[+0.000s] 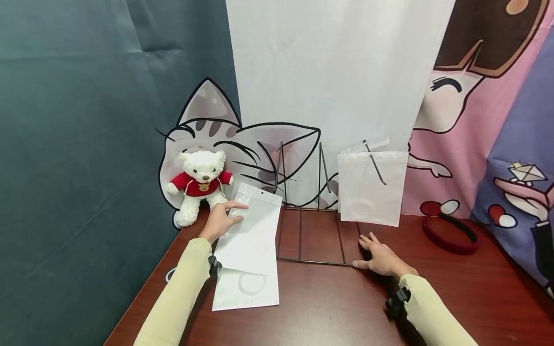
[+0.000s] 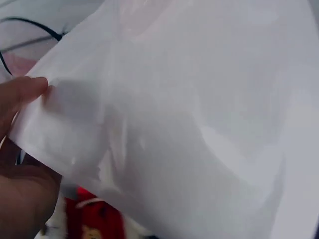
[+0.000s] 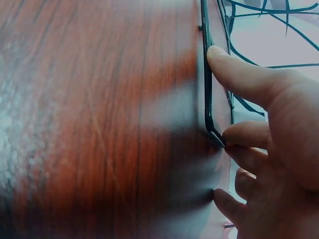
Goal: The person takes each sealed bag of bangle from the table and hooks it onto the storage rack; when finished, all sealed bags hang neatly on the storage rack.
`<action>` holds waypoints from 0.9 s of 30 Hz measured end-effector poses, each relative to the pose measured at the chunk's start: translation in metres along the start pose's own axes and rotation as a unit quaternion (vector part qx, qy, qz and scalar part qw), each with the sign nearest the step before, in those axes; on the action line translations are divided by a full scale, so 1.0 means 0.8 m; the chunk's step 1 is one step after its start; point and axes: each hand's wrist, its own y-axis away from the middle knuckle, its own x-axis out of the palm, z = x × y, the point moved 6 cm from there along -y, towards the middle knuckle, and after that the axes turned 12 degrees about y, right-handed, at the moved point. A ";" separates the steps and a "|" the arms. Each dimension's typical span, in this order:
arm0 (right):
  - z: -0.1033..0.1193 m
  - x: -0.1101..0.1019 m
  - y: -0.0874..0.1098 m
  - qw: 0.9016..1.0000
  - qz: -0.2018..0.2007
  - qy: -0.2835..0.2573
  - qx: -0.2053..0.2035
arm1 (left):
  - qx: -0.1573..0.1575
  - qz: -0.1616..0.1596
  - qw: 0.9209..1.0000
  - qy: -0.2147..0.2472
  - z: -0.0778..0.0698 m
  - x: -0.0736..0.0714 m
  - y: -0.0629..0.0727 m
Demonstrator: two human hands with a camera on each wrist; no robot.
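Observation:
My left hand (image 1: 222, 221) pinches the left edge of a white zip-top plastic bag (image 1: 257, 211), raised at a tilt with its punched hole at the top. In the left wrist view the bag (image 2: 199, 109) fills most of the picture, with a finger over its face. Below it a second white bag (image 1: 266, 293) shows a faint ring shape. My right hand (image 1: 383, 257) rests at the front right corner of a black wire rack (image 1: 313, 262), thumb on the front bar (image 3: 205, 74) and fingers spread beside the corner. Similar white bags (image 1: 374, 192) hang from the rack's right prong.
A white teddy bear (image 1: 203, 168) in a red top sits behind my left hand. At the right lies a dark red headband (image 1: 454, 242). Part of a light blue ring (image 1: 170, 274) shows by my left sleeve. Printed curtains (image 1: 337, 62) stand behind the brown table (image 1: 329, 307).

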 end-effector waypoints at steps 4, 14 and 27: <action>-0.002 0.001 0.000 1.000 0.004 0.002 0.002 | 0.045 -0.020 0.999 -0.001 -0.022 0.002 0.017; -0.003 -0.002 -0.003 1.000 -0.001 0.013 -0.001 | 0.140 -0.005 0.988 0.071 -0.086 0.026 0.055; -0.001 -0.002 -0.003 1.000 -0.007 0.008 0.002 | 0.210 0.031 0.967 0.142 -0.139 0.068 0.070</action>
